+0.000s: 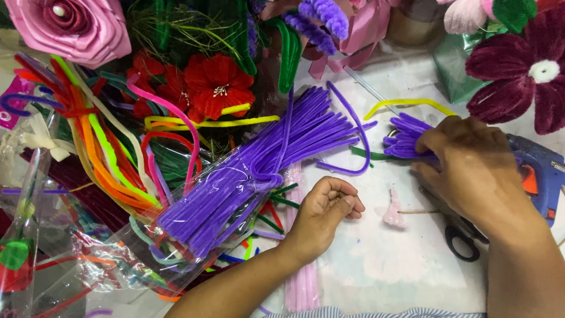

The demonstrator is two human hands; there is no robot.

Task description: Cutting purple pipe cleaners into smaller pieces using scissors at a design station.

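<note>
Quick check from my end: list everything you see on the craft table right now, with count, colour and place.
pipe cleaner bundle: one, purple, centre
folded pipe cleaner piece: one, purple, under right hand
mixed pipe cleaners: many, multicoloured, left
yellow pipe cleaners: a few, upper centre
pink pipe cleaners: bundle, bottom centre
red flowers: several, top centre
pink rose: one, top left
maroon flower: one, top right
glue gun: one, blue, right
scissors: one, black, right
left hand: loosely closed, centre
right hand: on purple piece
</note>
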